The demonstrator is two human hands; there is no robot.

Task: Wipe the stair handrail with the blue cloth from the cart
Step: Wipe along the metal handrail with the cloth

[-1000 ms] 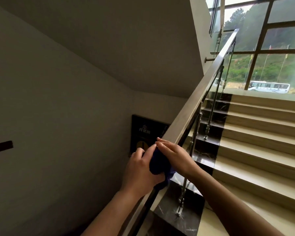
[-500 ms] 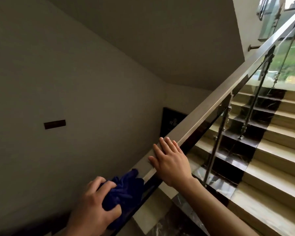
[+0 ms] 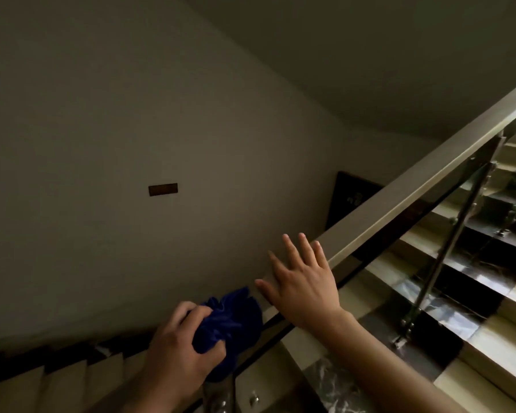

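Note:
The flat metal handrail [image 3: 405, 201] runs diagonally from the upper right down to the lower middle. A bunched blue cloth [image 3: 230, 320] sits on the rail's lower part, and my left hand [image 3: 179, 350] is shut on it. My right hand [image 3: 303, 281] lies just above the cloth, fingers spread and palm down on the rail, holding nothing. The cart is not in view.
Glass panels on steel posts [image 3: 447, 251] stand under the rail. Beige steps with dark marble risers [image 3: 471, 293] climb at the right; another flight [image 3: 57, 380] descends at the lower left. A plain wall with a small dark plate [image 3: 163, 189] fills the left.
My view has swung down and left. My left hand has slid the cloth down the rail, away from my right hand, which has opened flat on the rail.

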